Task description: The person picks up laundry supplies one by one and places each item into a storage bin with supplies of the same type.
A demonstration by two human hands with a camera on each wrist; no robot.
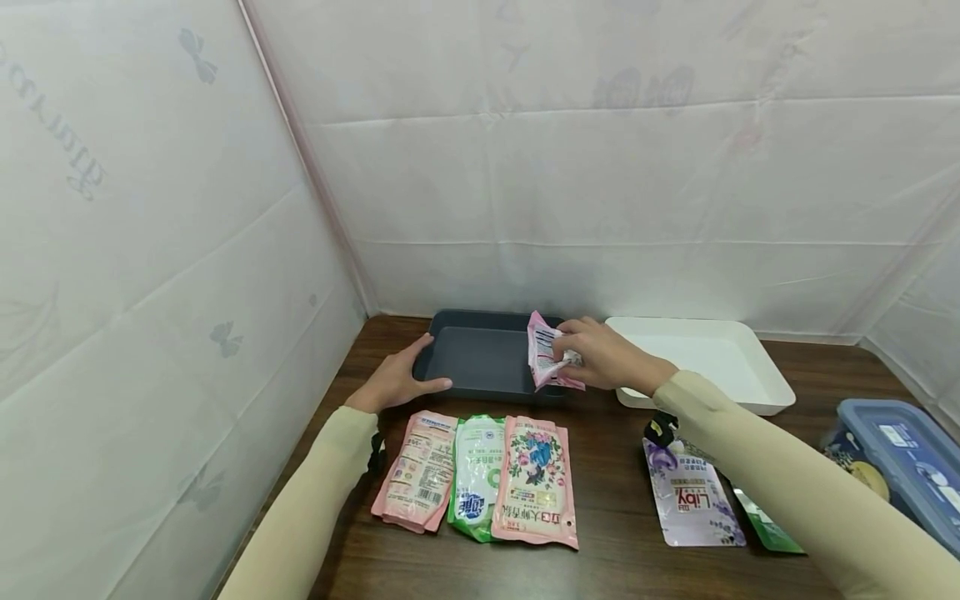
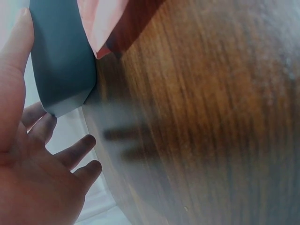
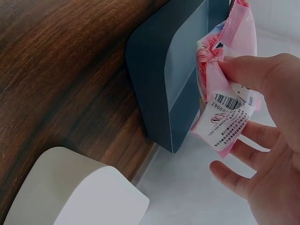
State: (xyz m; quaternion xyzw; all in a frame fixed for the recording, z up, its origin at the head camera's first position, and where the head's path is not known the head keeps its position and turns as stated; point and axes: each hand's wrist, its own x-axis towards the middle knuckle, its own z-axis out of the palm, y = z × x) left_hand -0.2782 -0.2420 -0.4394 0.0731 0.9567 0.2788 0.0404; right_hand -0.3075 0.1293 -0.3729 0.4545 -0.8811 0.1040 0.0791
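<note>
My right hand (image 1: 603,357) pinches a crinkled pink plastic packet (image 1: 542,350) between thumb and fingers, over the right end of a dark grey tray (image 1: 480,358). A white label with a barcode shows on the packet (image 3: 222,119) in the right wrist view. At the tray's left end is my left hand (image 1: 397,377), its fingers spread, with fingertips right at the tray's corner (image 2: 63,61) and the thumb along its near side. The tray's visible floor is bare.
Nearer me lie a pink pouch (image 1: 422,475), a green-and-white pouch (image 1: 477,475) and a flowered pink pouch (image 1: 534,483). A white tray (image 1: 686,358) stands right of the grey one. Further right are a purple Liby pouch (image 1: 693,500), a green packet (image 1: 772,529) and a blue-lidded box (image 1: 907,454).
</note>
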